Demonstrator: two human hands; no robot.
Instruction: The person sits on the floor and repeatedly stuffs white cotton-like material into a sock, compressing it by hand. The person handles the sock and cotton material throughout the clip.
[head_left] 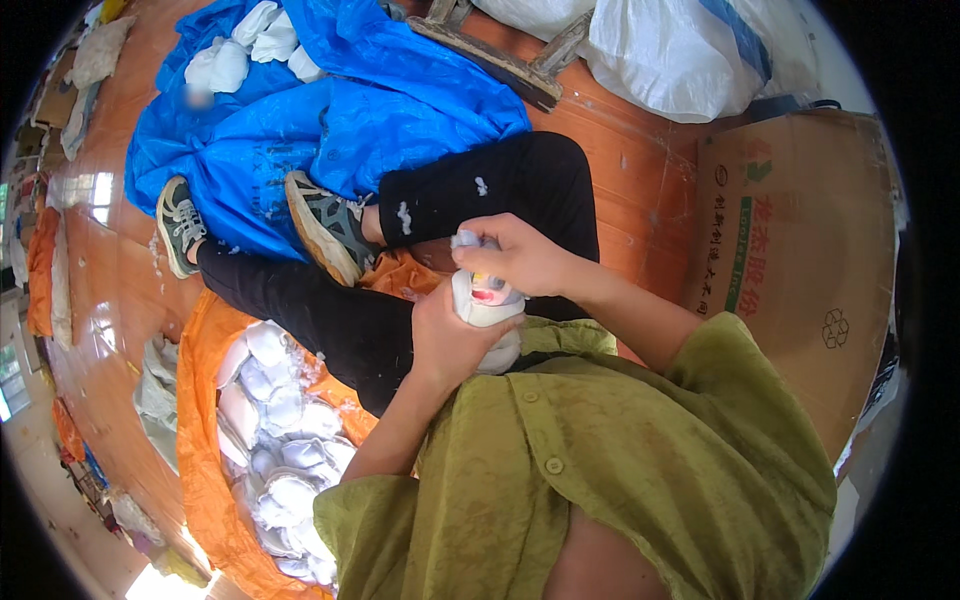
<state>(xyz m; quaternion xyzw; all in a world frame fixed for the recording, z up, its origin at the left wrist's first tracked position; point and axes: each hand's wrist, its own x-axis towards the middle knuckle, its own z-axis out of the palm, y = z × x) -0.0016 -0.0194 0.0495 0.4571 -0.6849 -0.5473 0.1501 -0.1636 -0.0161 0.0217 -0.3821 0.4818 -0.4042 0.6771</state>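
In my lap, my left hand (445, 335) is wrapped round a small white cloth piece (488, 311) that looks like a plush toy part with a red and yellow patch. Its lower end bulges below my fingers. Just above it, my right hand (517, 252) is closed, with a pale tuft of stuffing (465, 240) showing at the fingertips over the top of the piece. How far the tuft goes inside is hidden by my fingers.
An orange sack (200, 400) full of white padded pieces (290, 495) lies open at my left. Ahead, a blue plastic sheet (400, 110) bears white stuffed pieces (217, 66). A cardboard box (790, 260) stands at my right, with a wooden stool (490, 65) and white sacks (670, 60) beyond.
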